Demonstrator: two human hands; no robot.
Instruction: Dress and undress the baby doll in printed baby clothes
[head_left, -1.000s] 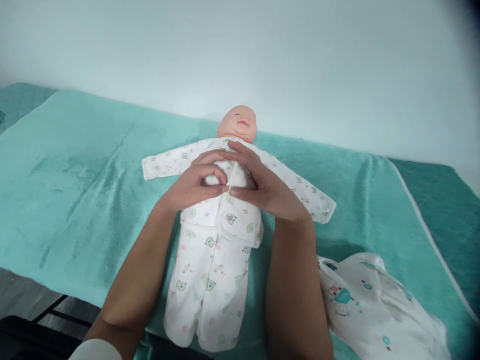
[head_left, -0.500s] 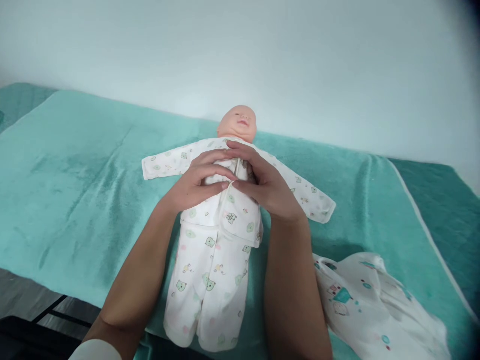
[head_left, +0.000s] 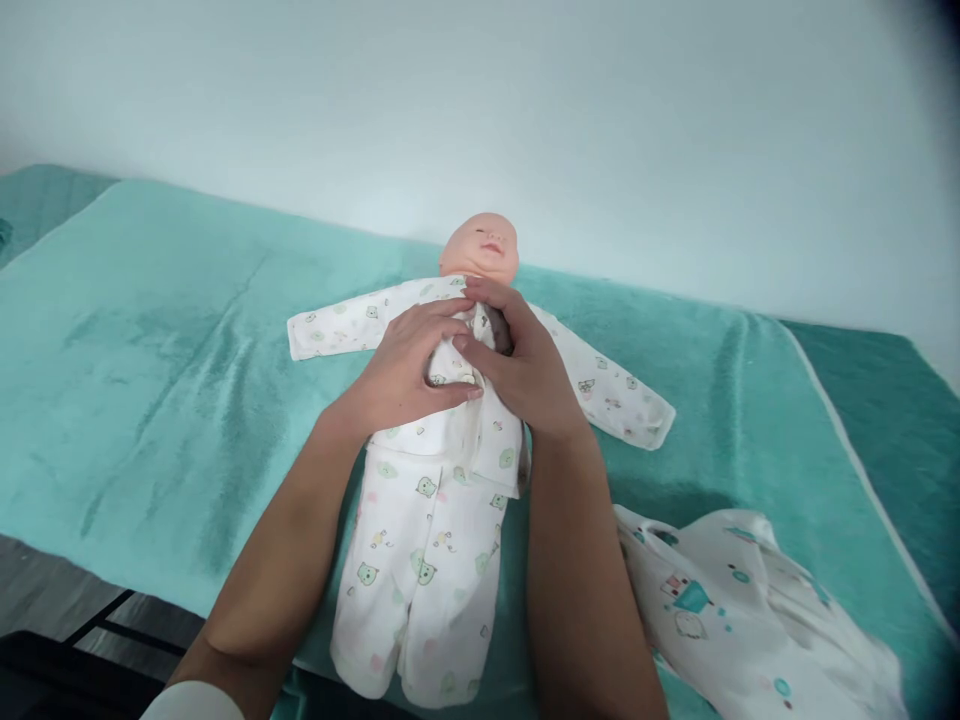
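Note:
A baby doll point(head_left: 480, 247) lies on its back, dressed in a white printed baby top point(head_left: 496, 440) and matching trousers point(head_left: 418, 570). The top's sleeves spread out to both sides. My left hand point(head_left: 409, 365) rests on the top's chest, its fingers and thumb curled on the front edge. Across from it, my right hand point(head_left: 529, 365) grips the other side of the front opening, thumb toward the middle. Between the hands the cloth is bunched and lifted. The fingertips are partly hidden by folds of cloth.
A teal blanket point(head_left: 150, 400) covers the table under the doll. At the lower right lies a crumpled white printed cloth point(head_left: 757, 610), beside my right forearm. A pale wall point(head_left: 480, 100) rises behind the table. A dark chair-like object point(head_left: 67, 670) stands at the lower left.
My left thumb has moved down and right along the top's front, and my right thumb has moved up. The lower front flap is more bunched. The doll's position is nearly the same.

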